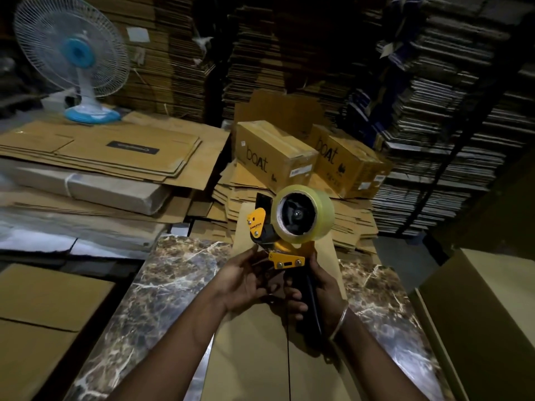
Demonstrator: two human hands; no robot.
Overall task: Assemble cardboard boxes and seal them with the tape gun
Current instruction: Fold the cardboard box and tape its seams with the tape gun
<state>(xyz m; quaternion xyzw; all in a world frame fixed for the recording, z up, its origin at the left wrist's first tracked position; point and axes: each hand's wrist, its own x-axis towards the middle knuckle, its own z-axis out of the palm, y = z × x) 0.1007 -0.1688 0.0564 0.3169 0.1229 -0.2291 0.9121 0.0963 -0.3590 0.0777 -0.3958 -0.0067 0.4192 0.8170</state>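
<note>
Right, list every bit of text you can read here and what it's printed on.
"boAt": side of the left brown cardboard box.
"boAt": the right brown cardboard box.
Yellow-and-black tape gun: brand plate, blurred.
Black label on the flattened cardboard sheet: unreadable.
White box stickers: too small.

Tape gun handle (311,302): mostly covered by my right hand (321,287); only a dark strip shows between fingers and palm.
Tape end: where my left hand (246,280) meets the yellow plate (286,260), at 9 o'clock of it; too small and dim to tell whether my fingertips hold tape.
Flat cardboard (260,342) under my forearms: cut off by the bottom edge at 6 o'clock.
Fan (72,53): blades blurred behind the grille; top cut off at 12 o'clock.
Black label (133,147) on the flat stack: print too small to read.
Box (492,314) at 3 o'clock: cut off by the right edge.
Stacks (434,82) at 1 o'clock: dark, single sheets indistinct.
</note>
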